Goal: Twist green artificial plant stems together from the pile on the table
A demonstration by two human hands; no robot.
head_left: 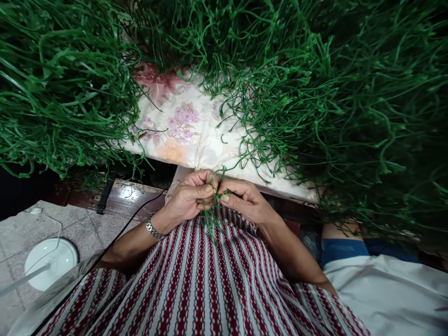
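Both hands meet over my lap at the table's front edge. My left hand (pixel 192 192), with a metal watch at its wrist, is closed, thumb and fingers pinching thin green stems (pixel 211 221) that hang down below it. Beside it on the right, my right hand (pixel 247 199) is closed too, with thumb and forefinger pinched on green stems at the same spot. One curved stem rises above the fingertips. The stems look like artificial plant pieces, though I cannot tell their material for sure. Exactly how they join between the fingertips is hidden.
Large tangled heaps of green stems (pixel 63 88) cover the left, back and right of the table with its floral cloth (pixel 182 116). A round white base (pixel 51 263) with a pole stands on the floor at left. Another person's leg and white clothing (pixel 385 289) are at right.
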